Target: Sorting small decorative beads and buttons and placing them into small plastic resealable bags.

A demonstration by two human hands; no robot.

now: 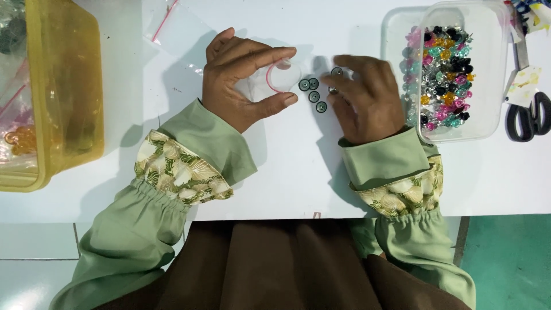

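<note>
My left hand (241, 80) holds a small clear plastic bag (281, 77) with a red zip strip, pinched open between thumb and fingers. Just right of it, several small dark round buttons (313, 95) lie on the white table (287, 172). My right hand (361, 97) rests palm down beside them, its fingertips touching the buttons at the far side. Both arms wear green sleeves with leaf-print cuffs.
A clear plastic box (459, 69) of colourful beads stands at the right, with black-handled scissors (528, 109) beyond it. A yellow plastic tub (63, 92) holding small bags sits at the left. Another clear zip bag (172, 26) lies at the back.
</note>
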